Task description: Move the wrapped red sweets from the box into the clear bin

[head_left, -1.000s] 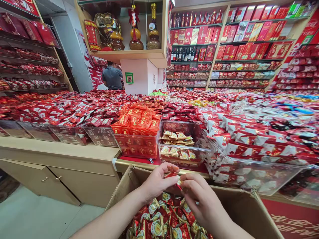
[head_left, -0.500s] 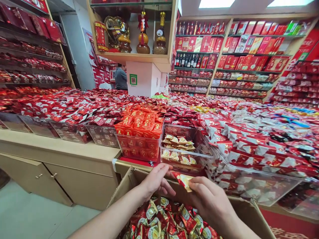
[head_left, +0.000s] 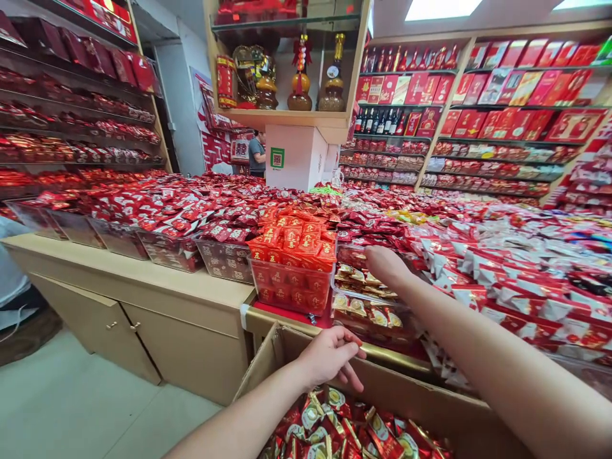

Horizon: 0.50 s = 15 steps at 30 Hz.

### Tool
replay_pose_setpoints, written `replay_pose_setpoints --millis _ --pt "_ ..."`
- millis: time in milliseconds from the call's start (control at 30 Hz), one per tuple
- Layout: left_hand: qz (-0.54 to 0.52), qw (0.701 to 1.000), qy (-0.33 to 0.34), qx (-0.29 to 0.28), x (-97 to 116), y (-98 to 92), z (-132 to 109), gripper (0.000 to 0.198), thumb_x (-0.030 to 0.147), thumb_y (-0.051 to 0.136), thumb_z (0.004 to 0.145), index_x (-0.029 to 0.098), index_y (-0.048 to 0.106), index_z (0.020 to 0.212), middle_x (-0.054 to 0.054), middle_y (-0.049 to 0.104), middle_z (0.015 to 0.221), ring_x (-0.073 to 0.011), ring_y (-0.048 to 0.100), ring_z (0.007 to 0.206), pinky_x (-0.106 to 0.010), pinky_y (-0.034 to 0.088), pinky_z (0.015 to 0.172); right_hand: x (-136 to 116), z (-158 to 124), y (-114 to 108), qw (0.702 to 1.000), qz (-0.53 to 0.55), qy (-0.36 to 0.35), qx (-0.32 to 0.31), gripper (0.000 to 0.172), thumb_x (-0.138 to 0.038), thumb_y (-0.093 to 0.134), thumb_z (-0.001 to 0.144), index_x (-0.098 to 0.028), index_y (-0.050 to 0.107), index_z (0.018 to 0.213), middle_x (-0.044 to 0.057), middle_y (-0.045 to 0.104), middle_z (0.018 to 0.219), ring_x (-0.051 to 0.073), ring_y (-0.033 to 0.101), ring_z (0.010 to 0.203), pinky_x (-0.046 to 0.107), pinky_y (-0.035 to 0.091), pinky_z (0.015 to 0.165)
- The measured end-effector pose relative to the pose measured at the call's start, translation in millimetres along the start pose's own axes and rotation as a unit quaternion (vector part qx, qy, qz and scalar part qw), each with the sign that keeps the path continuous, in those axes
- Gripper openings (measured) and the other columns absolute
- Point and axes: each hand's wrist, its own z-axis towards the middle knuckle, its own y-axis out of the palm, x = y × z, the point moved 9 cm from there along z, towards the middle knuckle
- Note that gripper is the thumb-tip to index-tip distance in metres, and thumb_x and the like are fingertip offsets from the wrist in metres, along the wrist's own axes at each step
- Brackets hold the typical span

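Observation:
My right hand (head_left: 385, 264) reaches out over a clear plastic bin (head_left: 373, 331) that holds gold-and-red wrapped candies (head_left: 363, 306). Only the back of this hand shows; its fingers curl down out of sight, so I cannot tell what they hold. My left hand (head_left: 329, 356) hovers at the far rim of an open cardboard box (head_left: 268, 366), fingers loosely bent and apart, nothing in them. The box is full of the same red-and-gold candy packets (head_left: 344, 427).
A bin of orange-red packets (head_left: 291, 280) stands left of the clear bin. Heaps of red sweets cover the wide counter (head_left: 143, 280), with cabinet doors (head_left: 115, 325) below. Shelves of red boxes (head_left: 478, 95) line the back. A person (head_left: 257, 153) stands far behind.
Both hands held a red-and-gold packet over the box. My right hand has since stretched forward to the clear bin, and my left hand stays by the box rim, now with nothing in it.

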Motion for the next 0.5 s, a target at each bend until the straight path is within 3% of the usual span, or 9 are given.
replay_pose_setpoints --millis 267,400,500 --pt "0.003 1.0 -0.018 -0.009 -0.4 2.6 -1.3 0.014 0.025 0.043 0.074 0.015 0.04 0.084 -0.006 0.055 0.095 -0.0053 0.056 0.04 -0.013 0.032 0.036 -3.1 6.3 46.9 0.997 0.011 -0.033 -0.067 0.016 -0.014 0.046 0.069 -0.011 0.06 0.077 0.011 0.063 0.082 0.019 0.056 0.078 0.024 0.038 0.067" --pt "0.003 1.0 -0.013 -0.013 -1.0 3.4 0.1 0.012 0.023 0.042 0.075 0.015 0.041 0.084 -0.005 0.055 0.095 -0.0053 0.057 0.042 -0.012 0.032 0.037 -0.5 1.8 55.9 0.997 0.022 -0.025 -0.074 0.015 -0.014 0.048 0.064 -0.013 0.06 0.074 0.01 0.062 0.081 0.019 0.056 0.077 0.025 0.038 0.066" --pt "0.005 1.0 -0.001 -0.014 -0.4 2.9 0.6 0.012 0.024 0.041 0.075 0.015 0.041 0.084 -0.005 0.055 0.095 -0.0054 0.057 0.042 -0.012 0.031 0.037 2.5 2.3 48.9 0.998 0.033 -0.004 -0.052 0.019 -0.01 0.047 0.063 -0.012 0.06 0.076 0.012 0.061 0.081 0.021 0.055 0.077 0.027 0.038 0.064"
